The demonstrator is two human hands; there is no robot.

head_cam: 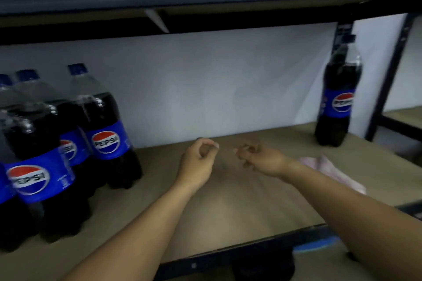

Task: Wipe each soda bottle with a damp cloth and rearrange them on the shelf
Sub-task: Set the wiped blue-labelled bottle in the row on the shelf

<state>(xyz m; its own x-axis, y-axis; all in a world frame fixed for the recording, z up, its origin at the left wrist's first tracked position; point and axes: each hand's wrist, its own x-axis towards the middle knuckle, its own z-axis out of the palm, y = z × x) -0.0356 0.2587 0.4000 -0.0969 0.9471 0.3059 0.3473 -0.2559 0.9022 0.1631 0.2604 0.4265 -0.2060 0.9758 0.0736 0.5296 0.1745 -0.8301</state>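
Note:
Several Pepsi bottles with blue caps stand clustered at the left of the wooden shelf (230, 217); the rightmost of them (105, 125) is the nearest to my hands. One more Pepsi bottle (340, 98) stands alone at the back right corner. A pale pink cloth (334, 170) lies on the shelf board just right of my right wrist. My left hand (198, 162) and my right hand (259, 158) hover side by side over the middle of the shelf, fingers curled, holding nothing. Neither hand touches a bottle or the cloth.
The upper shelf's dark beam (205, 23) runs low overhead. A dark metal upright (388, 80) stands behind the lone bottle. The shelf's front edge (251, 248) is a dark rail. A white wall backs the shelf.

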